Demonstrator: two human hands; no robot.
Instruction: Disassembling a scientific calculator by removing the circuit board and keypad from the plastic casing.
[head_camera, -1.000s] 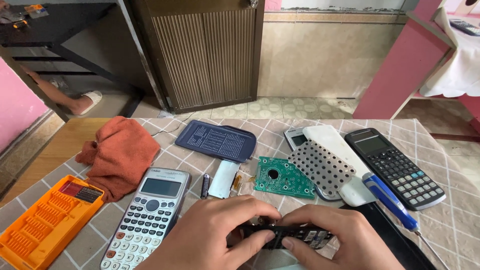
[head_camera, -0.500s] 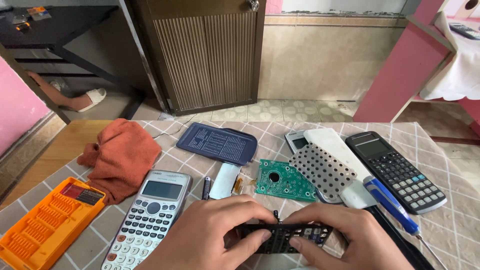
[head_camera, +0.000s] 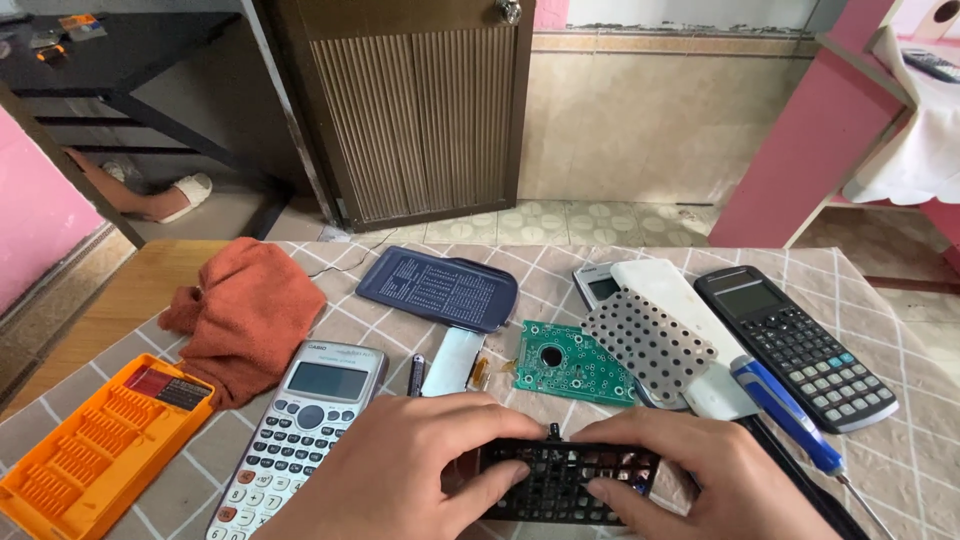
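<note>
Left hand (head_camera: 400, 475) and right hand (head_camera: 700, 480) both grip a black keypad frame (head_camera: 565, 480), thumbs pressing its top, held just above the table (head_camera: 900, 460) at the near edge. Green circuit board (head_camera: 570, 362) lies just behind; grey calculator (head_camera: 300, 430) to the left.

A rust-orange crumpled cloth (head_camera: 248, 315) lies on the checked tabletop (head_camera: 900, 455) beside an orange plastic bit case (head_camera: 95, 450) and a silver scientific calculator (head_camera: 297, 432). Behind them rest a dark blue calculator back cover (head_camera: 437, 288), a green circuit board (head_camera: 573, 362), a grey perforated keypad sheet (head_camera: 648, 343), a black scientific calculator (head_camera: 793, 343) and a blue-handled screwdriver (head_camera: 790, 430).
</note>
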